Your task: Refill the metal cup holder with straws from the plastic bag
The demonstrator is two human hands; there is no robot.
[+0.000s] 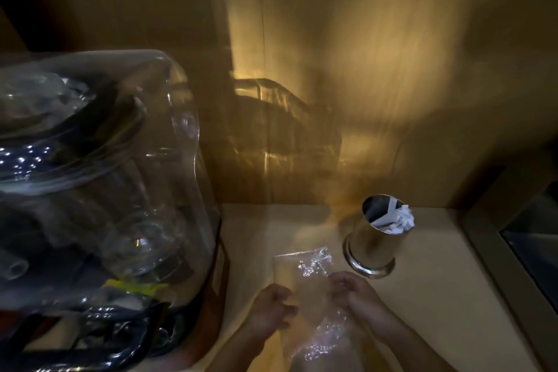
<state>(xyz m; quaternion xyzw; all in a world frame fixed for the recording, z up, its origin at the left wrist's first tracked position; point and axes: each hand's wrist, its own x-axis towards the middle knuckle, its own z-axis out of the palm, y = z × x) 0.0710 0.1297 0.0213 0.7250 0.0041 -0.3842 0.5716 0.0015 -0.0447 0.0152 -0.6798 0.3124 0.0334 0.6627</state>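
A clear plastic bag [305,275] lies on the light wooden counter [428,281] between my hands. My left hand [273,306] grips its left edge and my right hand [351,290] grips its right side; the lower part of the bag crinkles under my right forearm. I cannot make out straws inside the bag in the dim light. The shiny metal cup holder [374,241] stands upright beyond my right hand, with white paper-wrapped straws [398,217] leaning at its right rim.
A large clear plastic dome cover [99,178] over glassware and dark items fills the left side, right beside my left hand. A wooden wall [332,69] closes the back. A dark recessed edge [531,244] runs along the right.
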